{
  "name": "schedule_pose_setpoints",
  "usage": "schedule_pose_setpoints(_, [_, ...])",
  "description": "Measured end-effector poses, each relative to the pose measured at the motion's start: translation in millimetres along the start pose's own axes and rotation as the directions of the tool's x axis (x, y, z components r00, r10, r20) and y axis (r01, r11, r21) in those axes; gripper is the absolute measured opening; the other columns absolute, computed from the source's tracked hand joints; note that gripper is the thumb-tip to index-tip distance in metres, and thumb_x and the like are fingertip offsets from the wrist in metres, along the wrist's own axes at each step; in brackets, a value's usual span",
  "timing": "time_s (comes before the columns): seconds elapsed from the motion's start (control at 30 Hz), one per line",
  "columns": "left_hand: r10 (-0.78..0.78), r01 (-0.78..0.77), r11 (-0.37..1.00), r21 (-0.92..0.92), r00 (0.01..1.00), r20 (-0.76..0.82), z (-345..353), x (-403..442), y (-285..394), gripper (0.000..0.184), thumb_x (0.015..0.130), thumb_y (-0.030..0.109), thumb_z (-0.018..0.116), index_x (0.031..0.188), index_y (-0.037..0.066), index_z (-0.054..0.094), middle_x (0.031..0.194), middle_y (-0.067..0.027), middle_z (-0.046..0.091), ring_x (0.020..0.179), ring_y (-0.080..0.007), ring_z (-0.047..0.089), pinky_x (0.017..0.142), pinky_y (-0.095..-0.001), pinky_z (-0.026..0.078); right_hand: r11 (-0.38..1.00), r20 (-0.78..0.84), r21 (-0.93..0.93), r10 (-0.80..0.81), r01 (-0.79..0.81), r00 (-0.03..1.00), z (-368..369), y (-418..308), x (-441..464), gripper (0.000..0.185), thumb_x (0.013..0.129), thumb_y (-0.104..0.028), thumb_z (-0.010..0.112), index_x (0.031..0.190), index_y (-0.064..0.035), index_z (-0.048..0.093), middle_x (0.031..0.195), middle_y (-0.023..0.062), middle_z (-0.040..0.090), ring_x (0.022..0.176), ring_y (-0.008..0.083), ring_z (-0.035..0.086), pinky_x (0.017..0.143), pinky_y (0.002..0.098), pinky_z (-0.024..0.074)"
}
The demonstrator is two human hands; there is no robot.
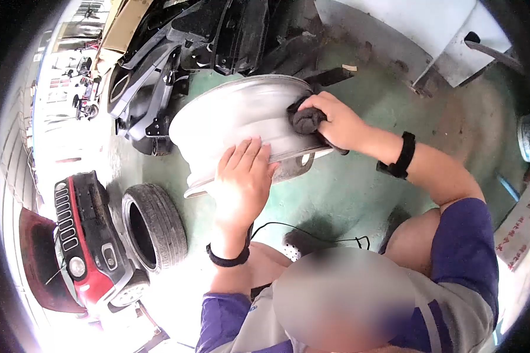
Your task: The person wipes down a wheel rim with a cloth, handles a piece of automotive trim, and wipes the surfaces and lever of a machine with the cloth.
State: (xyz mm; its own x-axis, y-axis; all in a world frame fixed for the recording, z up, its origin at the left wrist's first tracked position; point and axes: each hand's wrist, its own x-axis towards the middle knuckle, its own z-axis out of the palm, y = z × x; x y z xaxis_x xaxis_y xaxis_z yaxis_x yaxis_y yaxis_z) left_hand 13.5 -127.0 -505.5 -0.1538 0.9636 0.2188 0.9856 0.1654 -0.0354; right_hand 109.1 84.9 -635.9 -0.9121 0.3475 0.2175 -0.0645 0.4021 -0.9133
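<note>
A silver wheel rim is tilted on its side in front of me, its barrel facing up. My left hand lies on the near side of the barrel, fingers stretched out and holding nothing. At the rim's right end, my right hand is closed around a bunched dark cloth. That cloth presses against the rim's surface near its edge. The rim's underside is partly hidden.
A loose tyre stands at the left, beside a red car. Black plastic car parts are piled behind the rim. A white panel stands at the upper right. A thin black cable lies on the green floor.
</note>
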Motion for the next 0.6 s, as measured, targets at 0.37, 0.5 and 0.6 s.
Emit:
schedule_pose_setpoints(0.37, [-0.115, 0.117, 0.993, -0.015, 0.991, 0.075, -3, 3, 8, 0.058, 0.078, 0.021, 0.075, 0.13, 0.002, 0.055, 0.121, -0.016, 0.063, 0.111, -0.033, 0.06, 0.098, -0.0458, 0.043, 0.996, 0.144, -0.093, 0.004, 0.01, 0.99, -20, 0, 13, 0.031, 0.079, 0.0, 0.058, 0.108, -0.0079, 0.063, 0.107, 0.0159, 0.064, 0.099, 0.0333, 0.06, 0.089, 0.0397, 0.0475])
schedule_pose_setpoints(0.5, [-0.189, 0.192, 0.981, -0.039, 0.98, 0.066, -4, 6, 10, 0.057, 0.08, 0.023, 0.075, 0.129, 0.002, 0.055, 0.126, -0.0159, 0.062, 0.116, -0.0319, 0.059, 0.101, -0.0456, 0.042, 0.964, 0.087, 0.21, 0.15, -0.166, 0.985, -35, -14, 21, 0.037, 0.078, -0.002, 0.062, 0.115, -0.006, 0.06, 0.11, 0.0116, 0.065, 0.104, 0.0219, 0.061, 0.094, 0.0337, 0.0459])
schedule_pose_setpoints(0.6, [-0.213, 0.224, 0.968, -0.11, 0.972, 0.103, -4, 11, 12, 0.065, 0.079, 0.026, 0.076, 0.133, 0.001, 0.052, 0.126, -0.0171, 0.061, 0.116, -0.0323, 0.059, 0.103, -0.0457, 0.041, 0.891, 0.136, 0.399, 0.174, -0.214, 0.975, -34, -54, 23, 0.049, 0.086, -0.003, 0.063, 0.133, -0.0034, 0.047, 0.119, 0.0021, 0.057, 0.114, 0.0117, 0.051, 0.1, 0.0293, 0.0402])
